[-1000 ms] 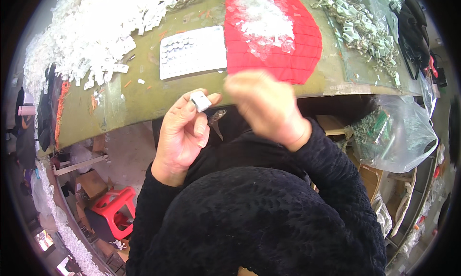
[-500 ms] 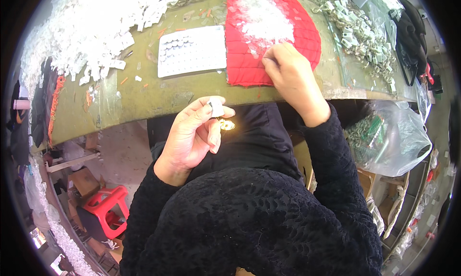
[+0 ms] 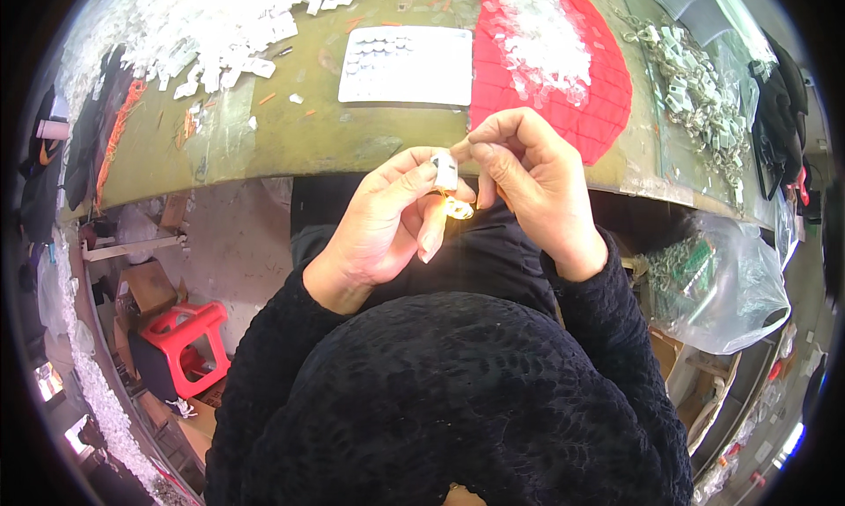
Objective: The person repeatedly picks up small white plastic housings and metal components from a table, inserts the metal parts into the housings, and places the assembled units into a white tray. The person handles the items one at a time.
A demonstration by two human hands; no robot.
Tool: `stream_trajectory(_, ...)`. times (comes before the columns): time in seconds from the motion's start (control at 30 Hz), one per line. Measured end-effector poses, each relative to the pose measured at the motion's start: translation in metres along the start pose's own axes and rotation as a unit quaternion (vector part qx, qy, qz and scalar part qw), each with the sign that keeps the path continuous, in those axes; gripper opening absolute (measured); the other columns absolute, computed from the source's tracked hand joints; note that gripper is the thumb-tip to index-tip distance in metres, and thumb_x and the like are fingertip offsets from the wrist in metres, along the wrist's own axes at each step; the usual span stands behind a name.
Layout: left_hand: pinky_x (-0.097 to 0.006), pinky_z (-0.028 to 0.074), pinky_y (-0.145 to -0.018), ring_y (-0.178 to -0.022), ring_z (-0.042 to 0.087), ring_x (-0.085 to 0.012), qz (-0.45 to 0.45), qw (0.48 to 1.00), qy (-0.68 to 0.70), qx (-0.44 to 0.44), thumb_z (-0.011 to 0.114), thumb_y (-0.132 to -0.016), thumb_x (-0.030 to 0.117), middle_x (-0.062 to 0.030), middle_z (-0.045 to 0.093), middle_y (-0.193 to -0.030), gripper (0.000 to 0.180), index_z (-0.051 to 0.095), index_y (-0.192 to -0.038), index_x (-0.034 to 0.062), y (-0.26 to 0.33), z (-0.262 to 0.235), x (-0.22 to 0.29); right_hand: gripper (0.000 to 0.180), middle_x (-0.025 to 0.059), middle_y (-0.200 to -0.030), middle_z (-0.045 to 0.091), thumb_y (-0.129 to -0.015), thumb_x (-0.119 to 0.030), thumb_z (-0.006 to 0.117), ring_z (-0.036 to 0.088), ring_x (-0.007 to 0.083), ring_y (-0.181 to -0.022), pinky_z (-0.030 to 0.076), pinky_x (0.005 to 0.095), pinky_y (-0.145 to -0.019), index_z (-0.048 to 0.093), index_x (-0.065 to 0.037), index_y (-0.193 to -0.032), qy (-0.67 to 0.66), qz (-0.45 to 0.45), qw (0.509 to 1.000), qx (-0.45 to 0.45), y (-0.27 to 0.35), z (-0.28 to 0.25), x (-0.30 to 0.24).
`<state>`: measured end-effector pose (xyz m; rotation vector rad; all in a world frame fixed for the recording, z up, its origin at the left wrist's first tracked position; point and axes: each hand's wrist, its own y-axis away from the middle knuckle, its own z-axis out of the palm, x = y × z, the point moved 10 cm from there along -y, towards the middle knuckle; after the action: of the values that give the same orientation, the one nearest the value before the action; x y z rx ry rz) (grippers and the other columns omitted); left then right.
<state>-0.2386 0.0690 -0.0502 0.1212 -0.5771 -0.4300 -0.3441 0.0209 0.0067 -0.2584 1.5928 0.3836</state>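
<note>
Olive-green and scuffed, the desk (image 3: pixel 290 136) curves across the space beyond my hands, its near edge just past my knuckles. My left hand (image 3: pixel 387 220) has its thumb and forefinger pinched shut on a small white plastic piece (image 3: pixel 445 170), held upright just in front of my chest. Below that piece a small shiny gold-coloured metal part (image 3: pixel 457 209) catches the light against my curled fingers; I cannot tell whether it is joined to the white piece. My right hand (image 3: pixel 537 185) meets the left from the other side, thumb and forefinger closed together, their tips touching the top of the white piece. Whether they hold anything of their own is hidden.

Just beyond my right hand a red quilted mat (image 3: pixel 598 110) lies on the desk with a heap of small clear bits (image 3: pixel 541 44) on it. Beyond my left hand, beside the mat, sits a white tray (image 3: pixel 407 64) with rows of small pieces. Further left a big pile of white plastic parts (image 3: pixel 211 22) spreads over the desk. Far off to the right lies a heap of greenish-white clips (image 3: pixel 704 92), and below it, beside my right sleeve, a clear plastic bag (image 3: pixel 731 277). Down to my left a red stool (image 3: pixel 189 343) stands on the floor.
</note>
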Motion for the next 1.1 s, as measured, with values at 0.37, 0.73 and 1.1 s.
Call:
stream_trajectory(0.37,-0.025,0.047,-0.042,-0.049,0.059,-0.0153,0.018,1.000,0.005,-0.018,0.050,-0.102,0.019,-0.0185,0.069,-0.095,0.023,0.054,-0.116,0.0010,0.001,0.003,0.004,0.007,0.0002,-0.085,0.060,-0.097,-0.006,0.059,0.055,0.0050,-0.076,0.044,0.0206,-0.066,0.057,-0.002,-0.101,0.031,-0.031,0.999,-0.011,0.004,0.009,0.004)
stream_trajectory(0.73,-0.024,0.044,-0.042,-0.048,0.057,-0.0153,0.043,0.997,-0.058,-0.023,0.053,-0.100,0.014,-0.0158,0.067,-0.091,0.019,0.054,-0.112,-0.0006,0.004,0.006,0.008,0.004,0.0010,-0.080,0.062,-0.097,-0.003,0.057,0.055,0.0035,-0.069,0.043,0.0179,-0.060,0.057,-0.001,-0.100,0.033,-0.033,0.998,-0.032,0.012,0.015,0.001)
stream_trajectory(1.1,-0.023,0.044,-0.041,-0.045,0.056,-0.0152,0.018,0.983,-0.184,-0.014,0.059,-0.098,0.017,-0.0203,0.068,-0.088,0.020,0.055,-0.109,0.0008,0.006,0.017,0.013,0.001,0.0017,-0.078,0.064,-0.092,0.000,0.060,0.060,0.0062,-0.065,0.046,0.0195,-0.056,0.060,0.000,-0.094,0.027,0.043,0.997,-0.060,0.019,0.000,-0.004)
